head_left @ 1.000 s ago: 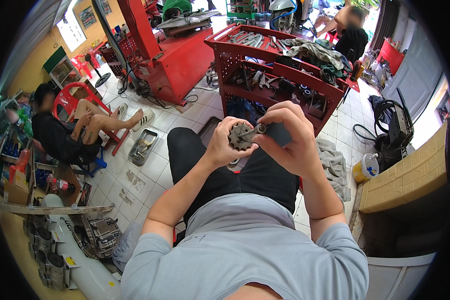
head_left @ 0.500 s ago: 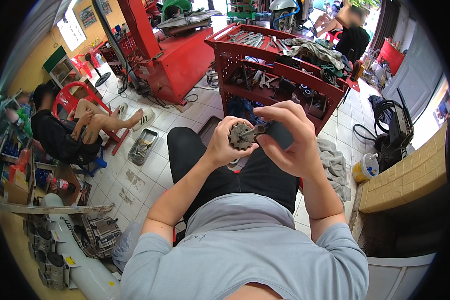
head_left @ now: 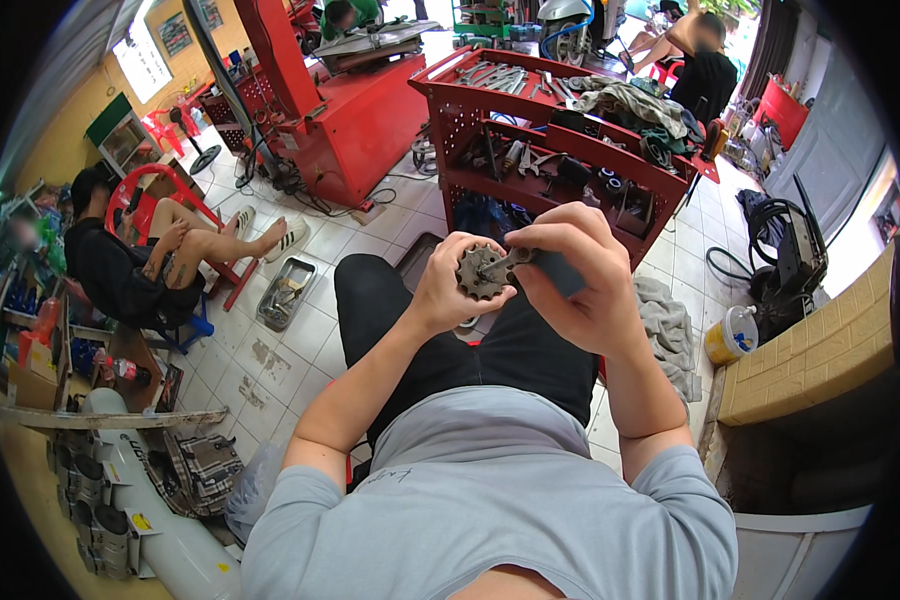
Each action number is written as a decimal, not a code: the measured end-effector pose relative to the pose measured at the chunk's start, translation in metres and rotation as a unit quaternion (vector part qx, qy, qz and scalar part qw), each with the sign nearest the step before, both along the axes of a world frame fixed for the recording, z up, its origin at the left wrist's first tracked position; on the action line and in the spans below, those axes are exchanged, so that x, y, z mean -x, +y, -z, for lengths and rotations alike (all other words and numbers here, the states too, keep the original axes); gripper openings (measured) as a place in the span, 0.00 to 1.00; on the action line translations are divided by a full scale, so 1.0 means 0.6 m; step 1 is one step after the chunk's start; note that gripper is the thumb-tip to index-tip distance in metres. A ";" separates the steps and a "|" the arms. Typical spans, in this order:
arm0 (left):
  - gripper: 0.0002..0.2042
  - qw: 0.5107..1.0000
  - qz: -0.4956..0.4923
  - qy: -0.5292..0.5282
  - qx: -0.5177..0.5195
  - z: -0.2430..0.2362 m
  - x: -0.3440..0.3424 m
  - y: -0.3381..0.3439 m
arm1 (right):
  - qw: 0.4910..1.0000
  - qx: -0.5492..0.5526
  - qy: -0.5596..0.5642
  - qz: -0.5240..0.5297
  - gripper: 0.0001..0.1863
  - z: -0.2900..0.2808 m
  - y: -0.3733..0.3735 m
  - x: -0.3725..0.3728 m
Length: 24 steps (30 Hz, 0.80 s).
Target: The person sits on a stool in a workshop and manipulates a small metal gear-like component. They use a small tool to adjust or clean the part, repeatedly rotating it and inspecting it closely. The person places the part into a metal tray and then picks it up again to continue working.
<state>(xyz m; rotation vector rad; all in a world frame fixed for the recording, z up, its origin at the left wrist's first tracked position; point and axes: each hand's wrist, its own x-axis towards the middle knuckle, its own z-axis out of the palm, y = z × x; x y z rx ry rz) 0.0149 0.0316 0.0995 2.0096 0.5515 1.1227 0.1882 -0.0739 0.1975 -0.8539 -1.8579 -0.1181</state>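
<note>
In front of my lap, my left hand [head_left: 435, 290] is wrapped round a dark grey, round metal part with a toothed rim [head_left: 478, 281]. A short wrench-like metal lever [head_left: 500, 267] reaches from the middle of that part toward the right. Its rounded outer end lies between the thumb and index finger of my right hand [head_left: 592, 275], which are closed in a pinch on it. Whether the lever is fixed to the toothed part or only set on it, I cannot tell. Both hands are held above my knees.
A red tool cart [head_left: 560, 115] with wrenches and rags stands ahead. On the tiled floor are a metal tray of parts [head_left: 288, 293], a grey cloth [head_left: 665, 330] and a yellow-and-white bucket [head_left: 732, 335]. A person [head_left: 130, 250] sits at the left beside a red chair.
My right index finger has come down onto the lever's outer end, where it was lifted before. My left hand and the toothed part have stayed in place.
</note>
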 end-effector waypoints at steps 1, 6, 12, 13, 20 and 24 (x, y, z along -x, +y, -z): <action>0.23 1.000 0.001 0.001 -0.008 0.001 0.000 0.001 | 1.000 0.006 0.007 0.002 0.18 0.002 0.000 -0.001; 0.23 1.000 0.010 -0.012 -0.019 0.009 -0.002 0.008 | 1.000 0.008 0.028 -0.009 0.17 -0.007 -0.003 0.008; 0.23 1.000 0.006 -0.006 -0.003 0.004 -0.001 0.003 | 1.000 0.006 0.008 0.000 0.18 -0.001 -0.001 0.003; 0.23 1.000 0.006 -0.005 -0.007 0.005 -0.001 0.004 | 1.000 0.012 0.012 -0.001 0.18 0.000 -0.001 0.002; 0.23 1.000 0.007 -0.017 -0.002 0.004 -0.002 0.003 | 1.000 0.006 -0.004 -0.004 0.17 -0.004 -0.002 0.003; 0.23 1.000 0.006 -0.004 -0.017 0.002 0.000 0.003 | 1.000 0.013 0.020 -0.002 0.17 -0.001 0.000 0.004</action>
